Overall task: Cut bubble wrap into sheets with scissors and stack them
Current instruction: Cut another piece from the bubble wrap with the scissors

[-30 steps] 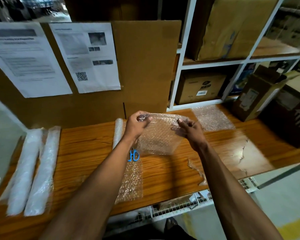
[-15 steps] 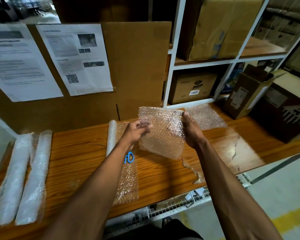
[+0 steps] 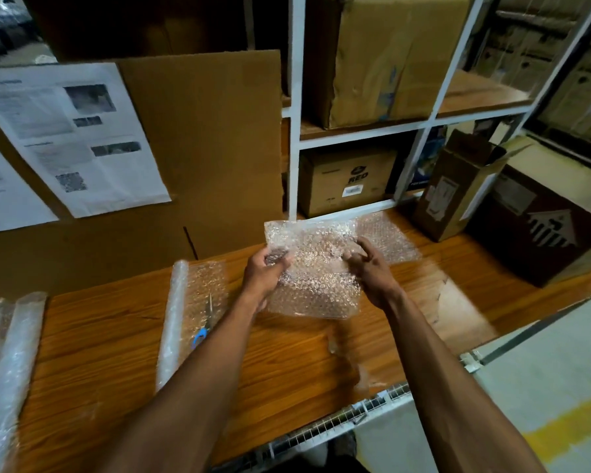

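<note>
Both hands clamp one cut bubble wrap sheet [image 3: 316, 268] above the wooden table [image 3: 287, 363]: left hand [image 3: 265, 273] pinching its 9 o'clock edge, right hand [image 3: 371, 273] its 3 o'clock edge. I see scissors [image 3: 205, 322] lying on the unrolled wrap [image 3: 198, 302] at 9 o'clock, stacked sheets [image 3: 386, 240] at 2 o'clock.

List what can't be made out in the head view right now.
- Scissors: left forearm hides most of the handles.
- Posters: text and QR code blurred.
- Stack: sheet count unreadable, held sheet overlaps it.
- Left rolls: cut off by the frame edge.
- Left hand fingertips: behind the sheet.
</note>
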